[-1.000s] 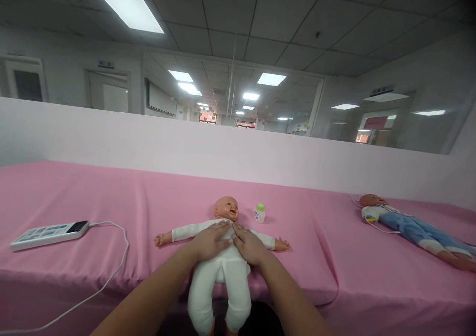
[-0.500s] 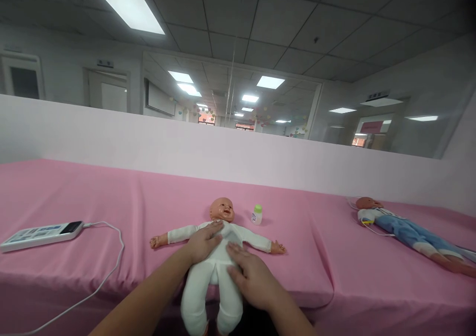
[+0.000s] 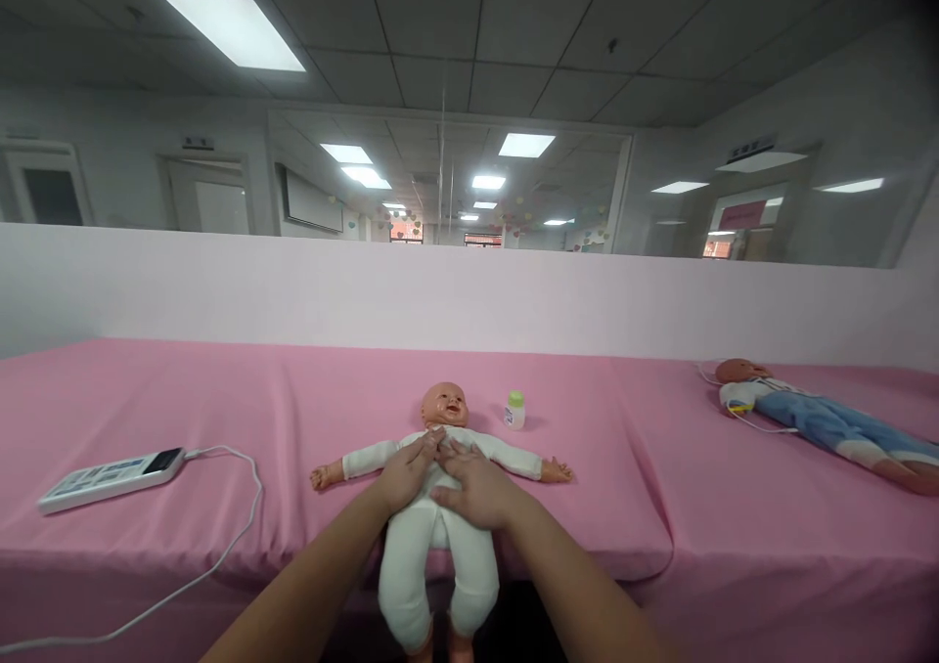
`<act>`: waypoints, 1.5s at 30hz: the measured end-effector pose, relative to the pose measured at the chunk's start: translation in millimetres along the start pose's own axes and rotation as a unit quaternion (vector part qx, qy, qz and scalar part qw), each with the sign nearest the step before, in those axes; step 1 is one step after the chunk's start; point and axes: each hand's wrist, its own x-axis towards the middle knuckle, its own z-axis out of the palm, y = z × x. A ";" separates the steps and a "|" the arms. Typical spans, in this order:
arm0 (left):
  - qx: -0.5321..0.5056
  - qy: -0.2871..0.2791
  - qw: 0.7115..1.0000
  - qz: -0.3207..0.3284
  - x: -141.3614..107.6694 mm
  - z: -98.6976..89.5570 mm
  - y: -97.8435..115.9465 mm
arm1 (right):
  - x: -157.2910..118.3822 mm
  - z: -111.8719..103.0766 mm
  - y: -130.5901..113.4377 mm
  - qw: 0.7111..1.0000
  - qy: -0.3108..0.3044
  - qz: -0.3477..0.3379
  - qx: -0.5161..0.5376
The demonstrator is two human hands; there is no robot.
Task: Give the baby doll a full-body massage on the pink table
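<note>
A baby doll [image 3: 440, 529] in a white cloth suit lies on its back on a pink-covered table [image 3: 587, 507], its arms spread and its legs toward me. My left hand [image 3: 408, 469] rests flat on the left side of its chest, fingers pointing at the neck. On the other side of the chest lies my right hand [image 3: 473, 482], open, its fingertips touching those of my left hand and its thumb apart. Neither hand grips anything. A small bottle [image 3: 514, 411] with a green cap stands right of the doll's head.
At the left lies a white device [image 3: 113, 481] with a dark screen and a white cable [image 3: 249, 521]. A second doll [image 3: 828, 419] in blue clothes lies at the far right. Behind the table runs a white wall [image 3: 440, 296] with glass above.
My right hand has moved up the doll's chest and in toward my left hand, so their fingertips now meet. The camera view has tilted and shifted slightly.
</note>
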 end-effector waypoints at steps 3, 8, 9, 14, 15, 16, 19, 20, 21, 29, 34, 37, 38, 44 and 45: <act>0.005 0.001 1.000 0.005 -1.4 0.3 1.6 | 3.3 -0.7 17.3 0.999 0.011 0.030 0.008; 0.006 -0.003 1.000 -0.026 -4.1 -0.9 12.7 | 7.4 0.8 36.4 0.997 0.027 0.074 -0.012; 0.021 -0.005 0.999 -0.026 -7.2 -1.9 16.6 | 8.0 0.5 39.4 0.995 0.039 0.092 -0.025; 0.125 -0.026 0.992 0.000 -47.9 -11.0 43.1 | 6.6 -2.4 53.8 0.977 0.078 0.182 -0.074; 0.142 -0.041 0.989 0.016 -58.7 -12.5 49.1 | 5.9 -2.8 55.9 0.977 0.071 0.185 -0.082; 0.157 -0.059 0.985 0.036 -68.8 -13.2 55.1 | 5.4 -3.0 57.5 0.976 0.063 0.187 -0.091; 0.187 -0.111 0.971 0.098 -86.7 -9.9 71.8 | 5.1 -2.2 59.9 0.972 0.042 0.197 -0.118; 0.192 -0.127 0.966 0.115 -86.8 -7.3 76.3 | 5.3 -1.6 60.4 0.972 0.040 0.198 -0.123; 0.196 -0.138 0.963 0.127 -83.8 -4.3 79.6 | 5.6 -0.9 60.8 0.972 0.039 0.198 -0.125; 0.163 -0.086 0.979 0.086 -11.8 -0.9 45.1 | 4.4 0.3 60.0 0.968 0.036 0.205 -0.139; 0.152 -0.016 0.988 0.013 -5.5 -14.9 3.4 | -7.4 -0.5 55.6 0.975 0.037 0.177 -0.130; 0.168 0.013 0.986 -0.004 -8.9 -16.9 -5.8 | -17.8 -3.3 43.2 0.974 0.046 0.176 -0.133; 0.173 0.016 0.985 -0.004 -9.4 -16.5 -6.4 | -22.1 -4.9 35.6 0.975 0.050 0.171 -0.131; 0.167 0.021 0.986 -0.003 -8.4 -13.0 -4.5 | -50.2 -9.6 -35.2 0.999 0.037 0.019 -0.032; 0.166 0.023 0.986 -0.003 -8.1 -12.8 -5.0 | -52.1 -8.3 -45.1 1.000 0.024 -0.011 -0.011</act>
